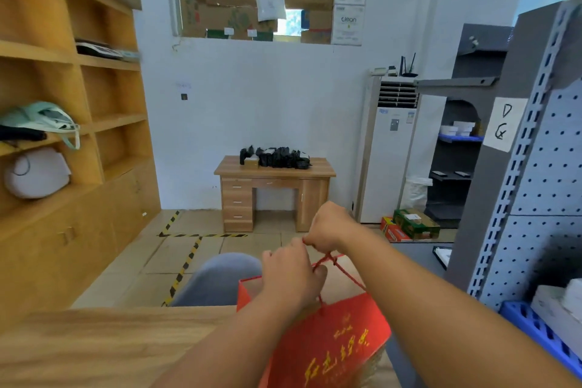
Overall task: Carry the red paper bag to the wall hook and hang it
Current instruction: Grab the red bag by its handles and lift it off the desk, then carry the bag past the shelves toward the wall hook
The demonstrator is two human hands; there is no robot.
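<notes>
The red paper bag (327, 343) with gold lettering hangs low in the middle of the view, above the near end of a wooden table (104, 346). Its red cord handles run up to both hands. My left hand (291, 277) is closed around one cord just above the bag's open mouth. My right hand (330, 225) pinches the other cord a little higher and farther away. A small dark hook (184, 96) sits on the white far wall (267, 110), left of centre, under a faint label.
Wooden shelving (72, 123) lines the left side. A grey chair (217, 280) stands just beyond the table. A small desk (274, 189) with black packages is against the far wall. A standing air conditioner (387, 161) and grey pegboard racks (535, 186) fill the right.
</notes>
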